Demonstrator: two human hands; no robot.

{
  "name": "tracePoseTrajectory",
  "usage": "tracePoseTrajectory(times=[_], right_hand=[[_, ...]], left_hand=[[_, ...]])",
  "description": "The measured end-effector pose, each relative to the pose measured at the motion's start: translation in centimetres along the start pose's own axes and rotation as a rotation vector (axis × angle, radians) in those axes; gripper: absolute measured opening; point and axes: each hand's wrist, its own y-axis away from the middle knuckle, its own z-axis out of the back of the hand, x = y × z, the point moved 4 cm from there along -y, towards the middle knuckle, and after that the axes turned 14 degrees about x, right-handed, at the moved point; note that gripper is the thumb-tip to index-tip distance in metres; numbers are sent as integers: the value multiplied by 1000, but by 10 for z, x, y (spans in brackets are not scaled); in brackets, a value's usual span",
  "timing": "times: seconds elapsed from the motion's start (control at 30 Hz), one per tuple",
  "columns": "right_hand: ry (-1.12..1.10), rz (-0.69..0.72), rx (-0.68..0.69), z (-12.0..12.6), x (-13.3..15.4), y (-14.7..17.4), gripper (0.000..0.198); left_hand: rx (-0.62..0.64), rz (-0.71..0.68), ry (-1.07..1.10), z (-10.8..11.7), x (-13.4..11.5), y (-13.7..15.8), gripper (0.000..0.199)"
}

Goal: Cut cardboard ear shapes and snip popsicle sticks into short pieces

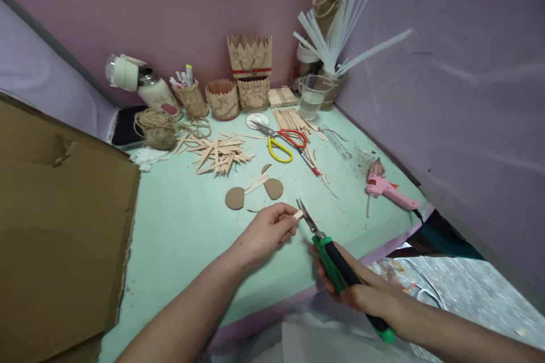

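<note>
My left hand pinches a short piece of wooden craft stick between thumb and fingers. In my right hand are green-and-black handled snips, the fingers wrapped round the grips. Their slightly parted metal blades stand at the free end of the stick piece; whether they touch it I cannot tell. Beyond my left hand lie two rounded brown cardboard pieces, one on the left and one on the right. Pale stick pieces lie between them.
Red-and-yellow scissors lie mid-table near a pile of cut sticks. A pink glue gun rests at the right. Twine, a cup of water and decorated holders stand behind. A cardboard box blocks the left side.
</note>
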Motion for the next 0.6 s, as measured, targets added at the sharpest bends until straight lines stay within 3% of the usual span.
tracePoseTrajectory(times=[0.13, 0.37, 0.6], right_hand=[[-100, -12, -1, -2, -2, 1, 42], [-107, -14, -5, 1, -9, 0, 38], [-169, -62, -12, -4, -12, 8, 28]], left_hand=[[2, 6, -20, 0, -1, 0, 18], [5, 44, 6, -1, -2, 0, 16], [81, 122, 99, -7, 13, -4, 15]])
